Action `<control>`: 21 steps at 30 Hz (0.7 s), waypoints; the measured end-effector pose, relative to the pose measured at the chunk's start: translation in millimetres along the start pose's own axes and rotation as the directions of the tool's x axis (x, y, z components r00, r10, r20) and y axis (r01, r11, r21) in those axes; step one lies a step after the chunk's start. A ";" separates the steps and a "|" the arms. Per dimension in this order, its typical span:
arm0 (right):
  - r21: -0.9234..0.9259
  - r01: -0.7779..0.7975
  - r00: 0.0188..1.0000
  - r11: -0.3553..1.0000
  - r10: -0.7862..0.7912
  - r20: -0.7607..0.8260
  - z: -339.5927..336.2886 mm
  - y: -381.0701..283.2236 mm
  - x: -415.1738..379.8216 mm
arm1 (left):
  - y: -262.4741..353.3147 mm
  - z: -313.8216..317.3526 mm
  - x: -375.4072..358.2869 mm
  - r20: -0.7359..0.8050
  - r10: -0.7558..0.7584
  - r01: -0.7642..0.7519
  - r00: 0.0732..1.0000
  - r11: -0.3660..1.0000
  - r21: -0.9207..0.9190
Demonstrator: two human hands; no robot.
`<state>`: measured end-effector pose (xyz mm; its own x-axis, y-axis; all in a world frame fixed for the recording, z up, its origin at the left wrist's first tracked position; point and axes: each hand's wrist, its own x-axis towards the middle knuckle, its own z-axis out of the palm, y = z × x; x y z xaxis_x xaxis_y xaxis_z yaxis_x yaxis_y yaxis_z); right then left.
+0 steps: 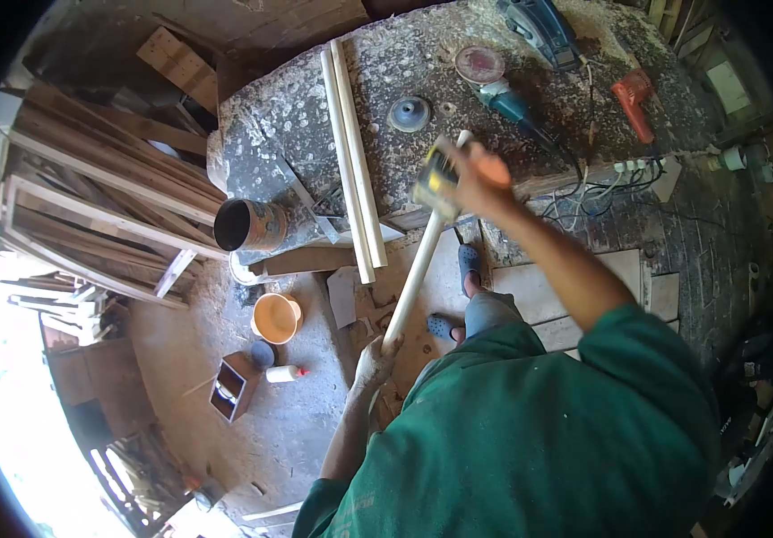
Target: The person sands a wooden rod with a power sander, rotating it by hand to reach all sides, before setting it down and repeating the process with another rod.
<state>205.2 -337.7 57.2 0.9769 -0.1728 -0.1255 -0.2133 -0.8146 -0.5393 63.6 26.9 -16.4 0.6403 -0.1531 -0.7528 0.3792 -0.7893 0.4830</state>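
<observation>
A long pale wooden stick (418, 273) slants from the bench edge down toward my body. My left hand (374, 364) is closed around its lower end. Near the upper end, my right hand (483, 186) grips a blocky yellow-and-black tool (438, 184) that lies over the stick; motion blurs both, so I cannot tell the tool's exact kind. Two similar wooden sticks (350, 152) lie side by side on the bench to the left, their near ends jutting past its edge.
On the speckled workbench (261, 117) rest an angle grinder (516, 109), a sanding disc (479, 65), a blue power tool (543, 34), a red tool (634, 100), a metal square (301, 188) and a rusty can (250, 224). Lower left are an orange basin (276, 318) and a glue bottle (284, 374).
</observation>
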 end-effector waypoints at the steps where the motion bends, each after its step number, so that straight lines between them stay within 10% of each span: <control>1: -0.071 0.210 0.969 0.975 -0.218 -0.120 16.6 -14.7 -23.8 | 2.3 -1.2 0.9 0.029 -0.021 0.023 0.999 0.998 -0.061; 4: 0.041 0.286 0.945 0.957 -0.289 0.155 17.5 -73.6 -94.0 | 6.0 -5.5 -0.4 0.098 -0.051 0.069 0.994 0.979 -0.194; 6: 0.044 0.517 0.854 0.855 -0.519 0.049 40.4 -65.2 -104.2 | 5.4 -10.3 -0.6 0.101 -0.031 0.055 0.994 0.970 -0.238; 9: 0.053 0.230 0.966 0.972 -0.234 0.106 25.9 -46.0 -69.1 | 4.9 -14.3 -1.7 0.050 -0.058 0.063 0.997 0.992 -0.112; 11: -0.185 0.249 0.950 0.951 -0.277 -0.144 16.2 -11.6 -19.9 | 0.3 -8.7 -1.5 0.023 -0.039 0.042 0.999 0.992 -0.116; 12: -0.171 0.008 0.993 0.985 0.012 0.118 -6.4 -2.5 9.4 | -1.9 -7.1 -2.3 0.007 -0.030 0.031 1.000 0.993 -0.114; 13: -0.247 0.042 0.965 0.968 -0.103 -0.241 18.4 34.4 39.1 | -2.6 -5.5 -4.3 0.012 -0.042 0.043 0.999 0.992 -0.118; 15: -0.132 -0.202 0.979 0.971 0.203 -0.006 -36.7 36.2 81.8 | 0.3 -1.5 -6.2 0.019 -0.057 0.059 0.998 0.990 -0.131; 19: -0.147 -0.108 0.968 0.983 0.070 -0.241 -16.0 70.3 116.8 | 10.0 -14.0 -11.3 0.074 -0.060 0.073 0.995 0.979 -0.192; 21: -0.092 -0.170 0.985 0.981 0.165 -0.059 -19.6 22.3 80.5 | 0.1 -16.1 -6.0 0.132 -0.046 0.082 0.990 0.956 -0.283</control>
<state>279.3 -380.7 51.4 0.9273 -0.3369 -0.1634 -0.3742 -0.8207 -0.4317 70.5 37.3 -4.6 0.5283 -0.1944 -0.8265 0.6039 -0.5982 0.5267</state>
